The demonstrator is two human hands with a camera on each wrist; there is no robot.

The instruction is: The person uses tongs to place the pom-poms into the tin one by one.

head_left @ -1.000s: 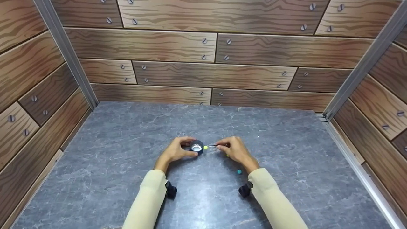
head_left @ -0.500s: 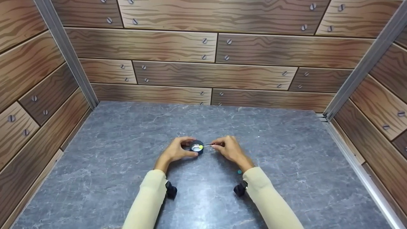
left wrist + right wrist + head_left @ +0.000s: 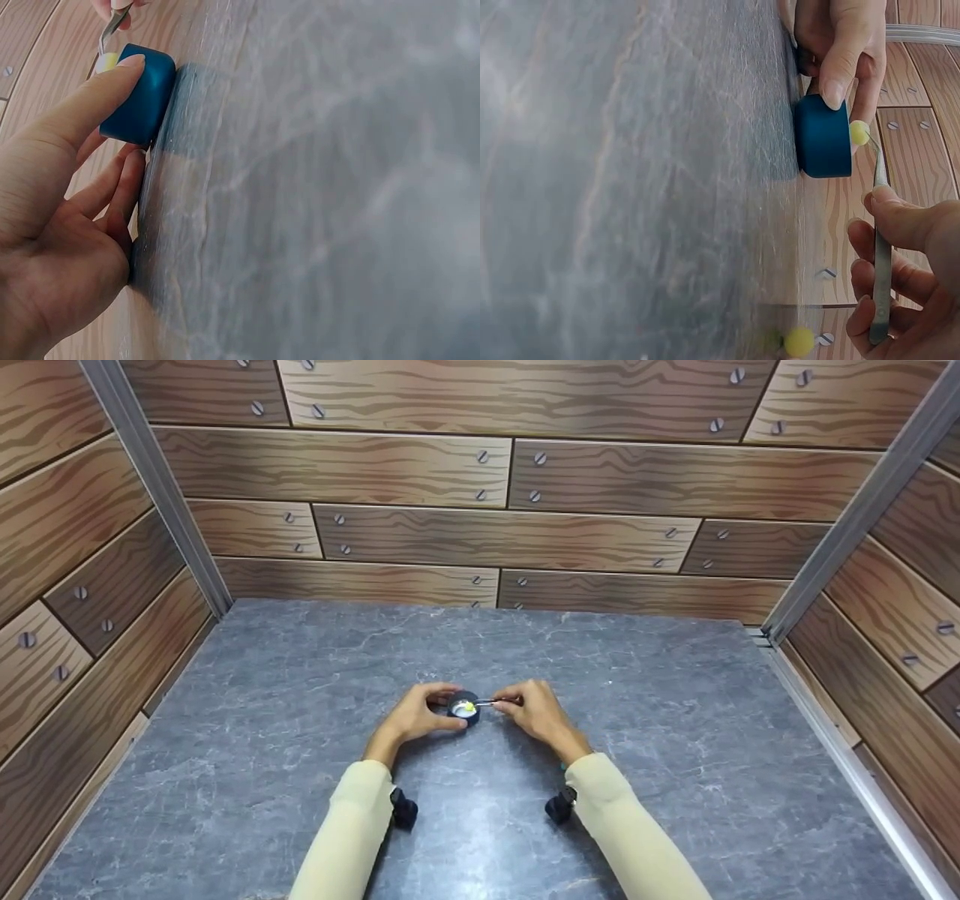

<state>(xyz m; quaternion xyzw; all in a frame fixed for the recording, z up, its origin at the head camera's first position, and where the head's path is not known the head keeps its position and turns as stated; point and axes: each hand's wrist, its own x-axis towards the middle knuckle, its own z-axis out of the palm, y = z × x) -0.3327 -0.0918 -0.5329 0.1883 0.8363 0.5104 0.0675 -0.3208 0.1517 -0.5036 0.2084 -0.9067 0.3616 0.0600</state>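
Nearest the viewer, two cream sleeves [image 3: 345, 832] enter from the bottom edge, each with a small black wrist unit [image 3: 403, 810] on it. Grey marbled counter [image 3: 247, 780] lies bare on both sides of the arms, left toward the panel wall and right toward a metal rail [image 3: 847, 765] along the counter's edge.

Counter surface: smooth, stone-look, pale veining, slight sheen. A green bead [image 3: 799, 342] lies on it near the right hand, apart from the cup; another bead beside the right sleeve in the head view is mostly hidden.

At mid-counter the hands meet. Left hand [image 3: 416, 716]: fingers curled round a small dark blue cup [image 3: 464, 707], short, round, thick-walled, pale inside. In the left wrist view the thumb [image 3: 82, 105] presses on the cup's rim [image 3: 142, 94] and the other fingers lie behind its base; the cup stands on the counter. Right hand [image 3: 534, 711]: pinches thin metal tweezers [image 3: 495, 703] between thumb and curled fingers, shaft straight and matte grey [image 3: 881, 247]. The tweezer tips hold a small yellow bead [image 3: 859, 133], round, at the cup's open mouth, just beside the left thumb tip. Whether the bead touches the rim cannot be told.

Beyond the hands, open counter runs to the back edge. Walls on three sides are printed wood planks [image 3: 480, 532] with screw heads, joined at the corners by grey metal posts [image 3: 150, 480].
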